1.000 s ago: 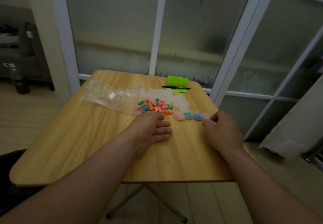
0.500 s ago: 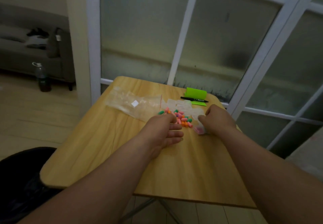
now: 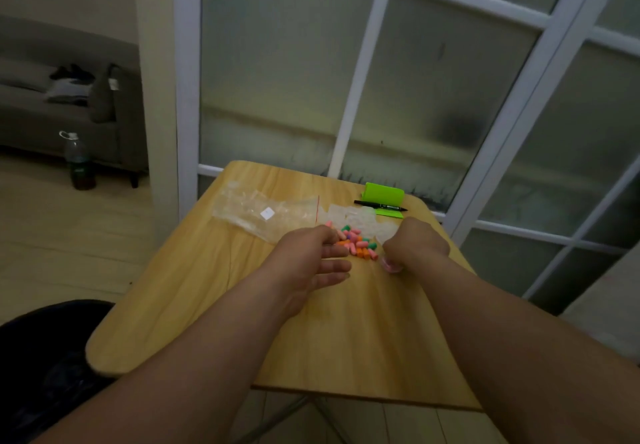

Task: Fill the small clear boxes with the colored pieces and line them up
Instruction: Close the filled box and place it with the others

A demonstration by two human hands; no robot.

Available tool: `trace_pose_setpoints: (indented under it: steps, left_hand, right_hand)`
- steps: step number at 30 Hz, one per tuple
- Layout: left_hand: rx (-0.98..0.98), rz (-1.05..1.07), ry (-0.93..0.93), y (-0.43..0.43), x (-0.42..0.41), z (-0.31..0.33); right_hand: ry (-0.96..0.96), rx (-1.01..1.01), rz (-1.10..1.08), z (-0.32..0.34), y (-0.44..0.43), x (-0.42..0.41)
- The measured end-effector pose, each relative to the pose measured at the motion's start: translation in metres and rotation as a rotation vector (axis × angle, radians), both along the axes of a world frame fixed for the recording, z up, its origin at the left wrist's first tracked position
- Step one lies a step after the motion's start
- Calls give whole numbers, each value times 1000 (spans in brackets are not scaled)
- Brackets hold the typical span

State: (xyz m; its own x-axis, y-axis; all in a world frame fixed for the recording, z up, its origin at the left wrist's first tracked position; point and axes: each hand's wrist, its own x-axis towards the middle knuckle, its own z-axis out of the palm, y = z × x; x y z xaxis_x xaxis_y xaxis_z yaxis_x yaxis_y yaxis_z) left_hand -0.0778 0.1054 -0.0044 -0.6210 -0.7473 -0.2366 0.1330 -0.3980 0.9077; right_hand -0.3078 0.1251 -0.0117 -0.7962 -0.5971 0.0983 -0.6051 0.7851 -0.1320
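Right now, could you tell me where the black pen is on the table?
The pen lies at the table's far right corner, across the green pad, just beyond the empty clear boxes.

Colored pieces and small clear boxes on the wooden tabletop

A loose heap of colored pieces [image 3: 358, 243], pink, orange, green and one purple, lay near the far middle of the top. Just behind it sat a cluster of empty clear boxes [image 3: 349, 216], hard to tell apart. One filled box [image 3: 390, 265] with pink contents showed only partly, right of the heap at its near side.
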Motion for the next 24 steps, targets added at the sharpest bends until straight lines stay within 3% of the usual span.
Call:
trace_pose_setpoints:
  steps: [6, 8, 11, 13, 15, 18, 21, 24]
  left_hand:
    - [-32, 12, -8, 0, 8, 3]
    - [-67, 10, -17, 2, 10, 5]
    - [-169, 12, -58, 6, 16, 7]
    - [-229, 5, -71, 11, 22, 8]
    - [-279, -16, -73, 16, 27, 8]
    - [-373, -77, -81, 20, 32, 6]
    - [-472, -161, -132, 22, 35, 0]
    - [-550, -213, -182, 21, 37, -7]
  right_hand:
    - [102, -130, 130, 44, 6, 9]
    - [51, -233, 231, 66, 10, 24]
    - [-188, -550, 381, 82, 23, 59]
    - [-465, -736, 409, 77, 40, 85]
    - [-763, -833, 410, 58, 58, 104]
    - [-1038, -900, 322, 22, 76, 116]
    - [-1204, -918, 264, 0, 82, 116]
    - [-1170, -875, 343, -6, 84, 113]
